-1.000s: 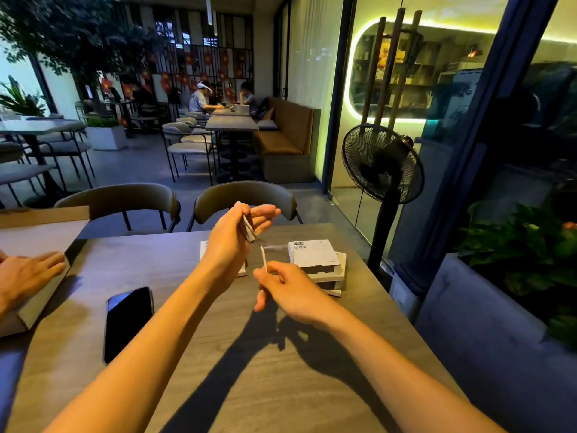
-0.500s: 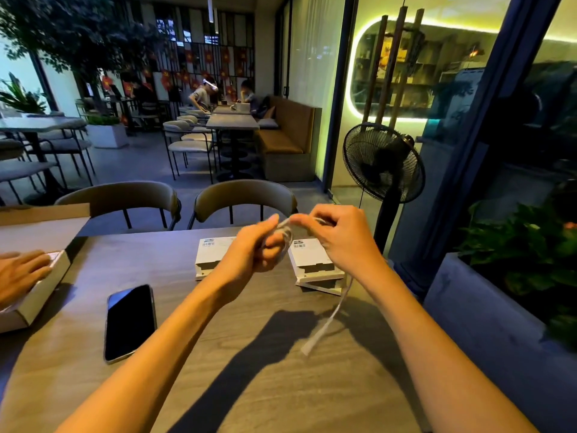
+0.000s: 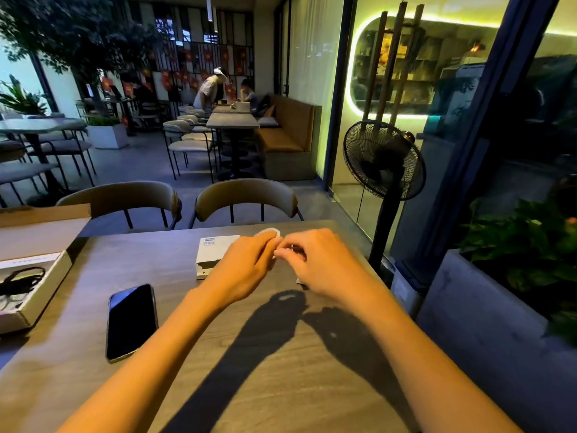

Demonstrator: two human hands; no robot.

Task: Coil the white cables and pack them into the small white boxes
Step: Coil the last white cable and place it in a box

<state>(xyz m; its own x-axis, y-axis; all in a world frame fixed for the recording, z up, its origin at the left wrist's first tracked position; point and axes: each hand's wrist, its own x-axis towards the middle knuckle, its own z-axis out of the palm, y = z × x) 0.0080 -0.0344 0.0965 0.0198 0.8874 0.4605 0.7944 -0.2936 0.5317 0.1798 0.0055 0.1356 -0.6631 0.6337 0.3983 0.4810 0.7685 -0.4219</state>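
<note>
White cable (image 3: 268,231), wound into a small loop, peeps out above the left hand (image 3: 246,264), which is curled closed around it. The right hand (image 3: 315,264) meets it fingertip to fingertip, pinched narrow on what seems to be the cable's last bit; I cannot tell whether it grips the end itself, since the fingers hide it. Both hands hover over the far part of the wooden table (image 3: 281,370).

Just left of the left hand lies one small white box (image 3: 214,253), labelled side up. A corner of a second box (image 3: 300,280) shows under the right wrist; the rest is hidden.

Likely trouble: springy cable could unwind if either pinch loosens before the end is tucked, and a sloppy coil may not fit the box. The hands also block sight of the box below.

Half a second ago the hands were raised higher and a long tail of cable hung down from the right hand; now no tail shows and the hands sit lower. Nearer left, a dark phone (image 3: 131,321) rests on the table, and at the left edge an open cardboard box (image 3: 37,295) holds dark cords.
</note>
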